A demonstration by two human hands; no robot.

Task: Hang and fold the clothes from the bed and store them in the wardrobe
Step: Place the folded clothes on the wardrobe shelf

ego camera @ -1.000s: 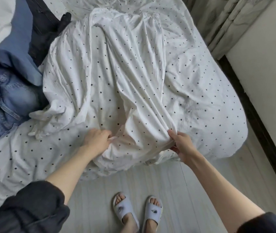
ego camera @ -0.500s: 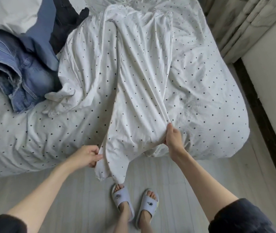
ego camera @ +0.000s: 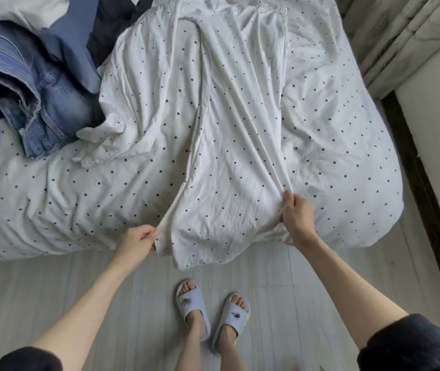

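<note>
White dotted trousers lie lengthwise on the bed, elastic waistband at the far end, leg hems hanging over the near edge. My left hand pinches the left hem edge. My right hand grips the right side of the leg near the hem. A second white dotted garment lies crumpled just left of the trousers. Blue jeans, a blue cloth and a dark garment are heaped at the bed's far left.
The bed's dotted cover matches the trousers. Pale floorboards run in front of the bed, where my slippered feet stand. A wall with dark skirting and a curtain close in the right side.
The trouser leg has been drawn toward me and pulled flatter, its hem now over the bed edge. My left hand went from bunched fabric to pinching the left hem edge. The view shifted right.
</note>
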